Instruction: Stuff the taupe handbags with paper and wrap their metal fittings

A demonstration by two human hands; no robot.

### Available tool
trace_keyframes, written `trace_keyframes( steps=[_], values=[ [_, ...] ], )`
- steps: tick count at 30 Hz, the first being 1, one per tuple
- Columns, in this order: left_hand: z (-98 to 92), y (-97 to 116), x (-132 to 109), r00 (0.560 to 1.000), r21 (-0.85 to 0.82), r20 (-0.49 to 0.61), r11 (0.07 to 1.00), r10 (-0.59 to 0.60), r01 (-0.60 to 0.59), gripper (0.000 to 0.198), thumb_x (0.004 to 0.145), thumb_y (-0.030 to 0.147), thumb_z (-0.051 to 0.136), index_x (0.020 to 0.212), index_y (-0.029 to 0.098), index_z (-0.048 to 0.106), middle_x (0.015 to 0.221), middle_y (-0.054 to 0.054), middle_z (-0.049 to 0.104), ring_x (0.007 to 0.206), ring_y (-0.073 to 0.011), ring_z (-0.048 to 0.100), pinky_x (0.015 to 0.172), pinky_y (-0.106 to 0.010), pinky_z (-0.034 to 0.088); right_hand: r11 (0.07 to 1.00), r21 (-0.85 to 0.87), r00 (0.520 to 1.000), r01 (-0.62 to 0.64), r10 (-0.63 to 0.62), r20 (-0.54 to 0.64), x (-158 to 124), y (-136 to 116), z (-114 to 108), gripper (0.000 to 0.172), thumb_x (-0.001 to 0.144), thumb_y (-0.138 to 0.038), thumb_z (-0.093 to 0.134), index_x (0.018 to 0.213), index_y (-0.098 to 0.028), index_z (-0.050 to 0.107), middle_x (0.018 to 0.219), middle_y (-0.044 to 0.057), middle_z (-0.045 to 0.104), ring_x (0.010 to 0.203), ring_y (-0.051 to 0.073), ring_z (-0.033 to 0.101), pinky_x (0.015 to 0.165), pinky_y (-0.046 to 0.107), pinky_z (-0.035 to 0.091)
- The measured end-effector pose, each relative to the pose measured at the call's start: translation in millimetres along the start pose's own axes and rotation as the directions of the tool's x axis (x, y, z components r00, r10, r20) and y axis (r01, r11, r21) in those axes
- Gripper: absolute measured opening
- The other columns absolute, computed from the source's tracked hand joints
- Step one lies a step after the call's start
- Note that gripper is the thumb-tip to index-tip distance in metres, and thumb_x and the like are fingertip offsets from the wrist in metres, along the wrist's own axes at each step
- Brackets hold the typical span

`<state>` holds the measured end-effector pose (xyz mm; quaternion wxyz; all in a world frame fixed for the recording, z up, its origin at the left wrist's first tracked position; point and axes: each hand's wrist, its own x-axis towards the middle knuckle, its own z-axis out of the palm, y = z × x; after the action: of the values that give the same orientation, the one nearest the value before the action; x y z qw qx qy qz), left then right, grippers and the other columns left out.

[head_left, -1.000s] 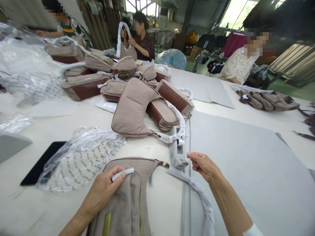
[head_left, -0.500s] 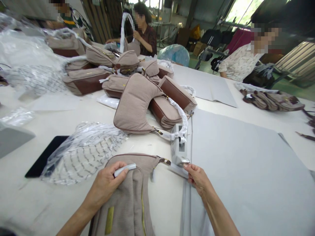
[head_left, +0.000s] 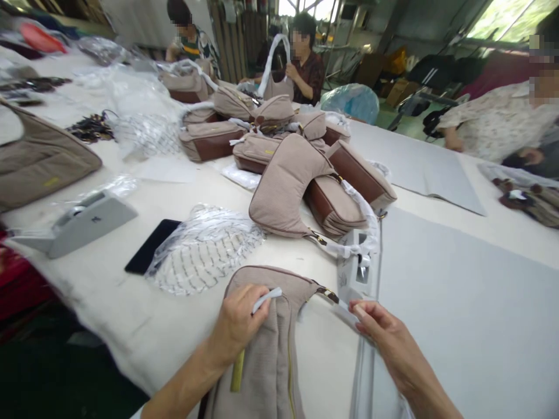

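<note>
A beige ribbed shoulder bag (head_left: 266, 366) with a zip and a gold label lies flat in front of me. My left hand (head_left: 242, 317) rests on it, thumb and fingers closed on a narrow white strip (head_left: 274, 293) that sticks out past the fingertips. My right hand (head_left: 386, 334) pinches what looks like a small piece of clear tape, mostly hidden at the fingertips. It is just beyond the bag's brown strap end (head_left: 327, 294), beside the white-wrapped strap (head_left: 346, 315). A grey tape dispenser (head_left: 346, 272) stands behind that hand, partly covered by another bag's wrapped strap.
Several beige and brown bags (head_left: 288, 186) are heaped ahead. Grey sheets (head_left: 458, 291) cover the right side. To the left are a plastic bag (head_left: 205, 250), a black flat item (head_left: 151, 247) and a second tape dispenser (head_left: 94, 224). Several people sit across the table.
My right hand has drawn away from the dispenser's cutting edge toward me. My left hand keeps its hold on the white strip. The view has swung left.
</note>
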<state>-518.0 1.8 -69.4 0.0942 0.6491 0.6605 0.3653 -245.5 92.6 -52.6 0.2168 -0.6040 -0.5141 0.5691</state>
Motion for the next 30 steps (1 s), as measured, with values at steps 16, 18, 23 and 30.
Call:
trace_keyframes(
  steps=[16,18,23,30],
  values=[
    [14.7,2.9,-4.8,0.978,0.161,-0.167,0.982,0.127,-0.100,0.018,0.088,0.012,0.043,0.083,0.016,0.060,0.065,-0.002,0.059,0.061,-0.0143,0.056,0.058,-0.027,0.047,0.949,-0.062,0.733,-0.308,0.279,0.621,35.3,-79.8,114.3,0.037,0.058,-0.042,0.077,0.067,-0.012,0.057,0.058,0.000,0.062,0.044,0.006,0.055,0.038,0.013,0.035],
    [14.3,3.0,-4.6,0.977,0.177,-0.170,0.979,0.131,-0.101,0.018,0.088,0.011,0.043,0.082,0.016,0.060,0.064,-0.002,0.058,0.059,-0.0141,0.055,0.057,-0.027,0.046,0.939,-0.106,0.734,-0.326,0.322,0.598,36.3,-83.4,118.4,0.030,0.060,-0.036,0.075,0.065,-0.013,0.057,0.056,0.000,0.062,0.042,0.006,0.055,0.036,0.013,0.034],
    [17.2,-0.6,-9.2,0.973,0.170,-0.182,0.979,0.140,-0.109,0.012,0.088,0.010,0.045,0.090,0.017,0.054,0.067,-0.002,0.060,0.062,-0.0143,0.057,0.058,-0.026,0.047,0.924,-0.195,0.743,-0.330,0.382,0.550,37.4,-91.3,124.8,0.014,0.071,-0.021,0.063,0.061,-0.013,0.057,0.052,-0.001,0.061,0.039,0.005,0.054,0.034,0.012,0.034],
    [17.5,-2.6,-9.0,0.968,0.249,-0.158,0.957,0.195,-0.152,0.030,0.087,0.009,0.048,0.117,0.008,0.047,0.072,-0.005,0.063,0.062,-0.0160,0.057,0.060,-0.028,0.050,0.910,-0.272,0.754,-0.312,0.411,0.512,38.4,-95.4,130.4,0.019,0.074,-0.013,0.058,0.055,-0.013,0.055,0.048,-0.001,0.059,0.037,0.005,0.052,0.033,0.011,0.034]
  ],
)
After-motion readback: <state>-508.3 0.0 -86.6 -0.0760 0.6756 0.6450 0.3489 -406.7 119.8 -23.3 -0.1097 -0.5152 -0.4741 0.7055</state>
